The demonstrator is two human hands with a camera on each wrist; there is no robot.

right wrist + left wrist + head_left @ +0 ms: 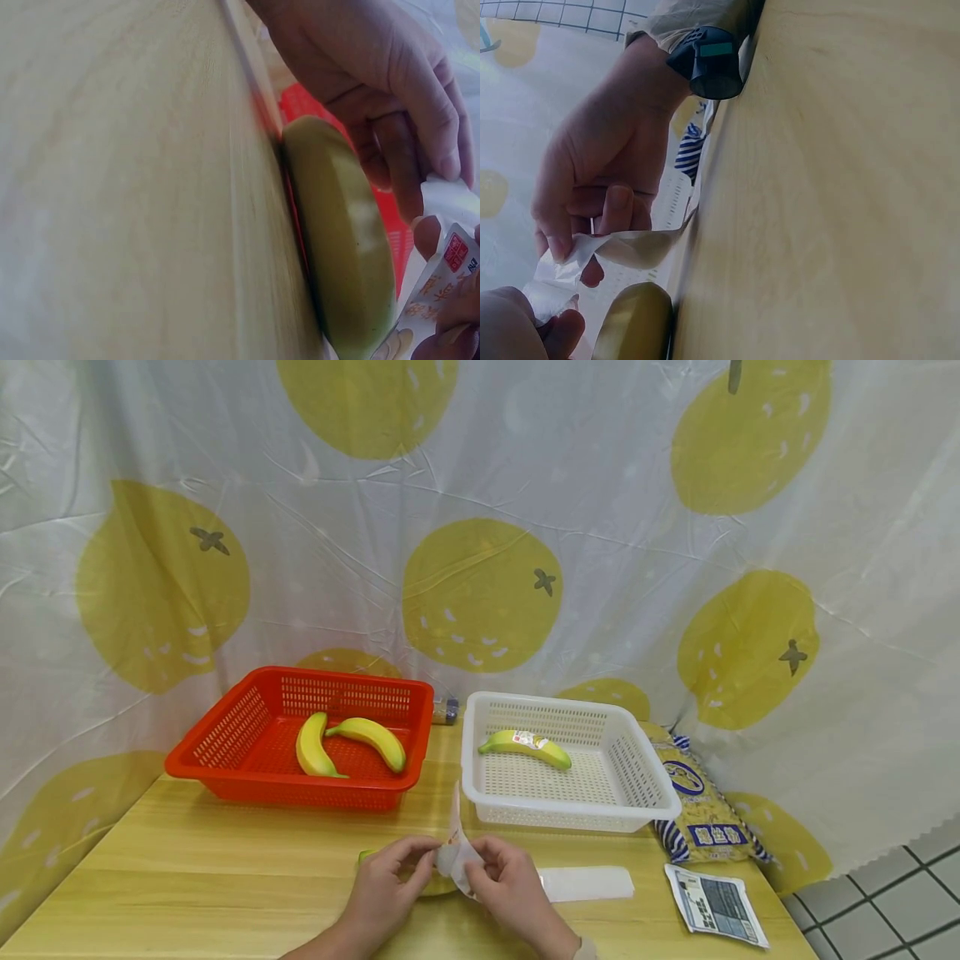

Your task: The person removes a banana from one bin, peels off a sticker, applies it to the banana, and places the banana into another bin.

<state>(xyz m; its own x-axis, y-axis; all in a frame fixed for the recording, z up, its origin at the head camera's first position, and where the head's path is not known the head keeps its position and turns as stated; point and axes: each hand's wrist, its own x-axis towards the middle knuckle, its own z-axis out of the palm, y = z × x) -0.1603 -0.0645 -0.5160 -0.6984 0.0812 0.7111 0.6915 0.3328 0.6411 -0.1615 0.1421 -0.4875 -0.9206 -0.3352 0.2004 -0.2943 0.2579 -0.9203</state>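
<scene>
Pinching a small white sticker point(457, 858) between them, the left hand point(390, 881) and the right hand point(510, 885) meet low over the near edge of the tabletop point(225, 860). The fingers of both hands are curled narrow, thumb against fingertips on the sticker; the left wrist view shows its white backing strip point(630, 244) trailing from the right hand's fingers point(615, 210), and the right wrist view shows red print on it. Just under the hands, a green-yellow banana point(427, 883) lies on the tabletop, mostly hidden in the head view but filling the right wrist view beside the left hand's fingers point(420, 142).

Behind the banana to the left stands a red basket point(225, 752) with two bananas point(345, 743) in it. Behind the banana to the right stands a white basket point(645, 777) holding one labelled banana point(525, 747). Right of the banana, a white strip point(588, 883) lies flat, then a small printed packet point(716, 906), and a blue-and-yellow bag point(701, 814) leans beside the white basket.
</scene>
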